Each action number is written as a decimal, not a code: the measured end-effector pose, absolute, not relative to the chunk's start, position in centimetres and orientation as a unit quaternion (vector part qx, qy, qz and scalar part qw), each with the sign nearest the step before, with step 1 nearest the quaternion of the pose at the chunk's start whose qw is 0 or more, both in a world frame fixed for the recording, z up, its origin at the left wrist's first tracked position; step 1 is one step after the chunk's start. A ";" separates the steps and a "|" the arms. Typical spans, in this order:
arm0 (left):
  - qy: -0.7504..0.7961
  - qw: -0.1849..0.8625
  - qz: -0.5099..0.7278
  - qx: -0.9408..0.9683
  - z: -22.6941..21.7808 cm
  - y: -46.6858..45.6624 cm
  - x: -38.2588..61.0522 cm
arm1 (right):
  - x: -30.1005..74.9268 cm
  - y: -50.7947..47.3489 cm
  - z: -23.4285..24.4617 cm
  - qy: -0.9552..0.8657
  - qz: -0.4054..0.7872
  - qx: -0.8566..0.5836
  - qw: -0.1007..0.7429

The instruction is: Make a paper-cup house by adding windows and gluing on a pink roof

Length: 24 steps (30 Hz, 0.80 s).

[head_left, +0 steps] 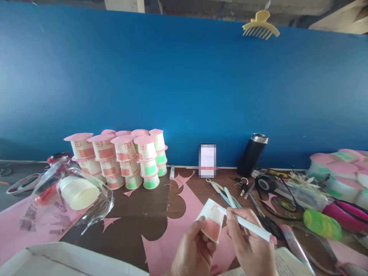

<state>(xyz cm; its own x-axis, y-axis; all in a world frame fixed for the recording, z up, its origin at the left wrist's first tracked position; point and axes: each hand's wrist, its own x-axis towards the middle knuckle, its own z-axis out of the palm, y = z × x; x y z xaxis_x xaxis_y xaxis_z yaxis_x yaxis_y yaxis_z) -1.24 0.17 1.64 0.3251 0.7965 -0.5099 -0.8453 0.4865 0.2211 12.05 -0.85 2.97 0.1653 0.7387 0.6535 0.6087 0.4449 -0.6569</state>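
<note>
My left hand (195, 245) is closed around a white paper cup (207, 211), tilted, with a red-coloured block drawn on its side. In my right hand (250, 241) is a white marker pen (253, 226) with a pink end, its tip at the cup's wall near a faint red line. Beneath both hands lies a pink paper sheet (172, 237) with round cut-outs along its edge. To the left stand stacked paper cups (123, 155) with pink paper discs, marked with red windows and red or green blocks.
A clear plastic bag (106, 201) with a plain cup (79, 193) lies left. Black flask (252, 155), blurred-out phone-like rectangle (207, 161), keys (243, 186) and loose markers (228, 196) sit behind. Scissors (268, 226), a green bottle (322, 224) and more cups (342, 172) are right.
</note>
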 end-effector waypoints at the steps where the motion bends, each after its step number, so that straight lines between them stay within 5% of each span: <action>1: 0.283 0.815 0.503 -0.042 1.6 0.2 -1.2 | 12.1 -0.8 3.0 -0.643 0.056 -0.522 0.557; 24: 0.258 0.821 0.502 -0.090 1.5 0.5 -1.6 | 11.9 -0.9 3.4 -0.649 0.045 -0.518 0.556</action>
<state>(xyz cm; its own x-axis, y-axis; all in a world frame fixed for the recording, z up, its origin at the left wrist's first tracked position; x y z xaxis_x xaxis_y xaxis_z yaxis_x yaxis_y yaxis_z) -1.57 0.50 1.47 0.3631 0.7774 -0.5136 -0.8703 0.4798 0.1111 11.85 -0.86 3.43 0.1530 0.7220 0.6748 0.6220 0.4602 -0.6335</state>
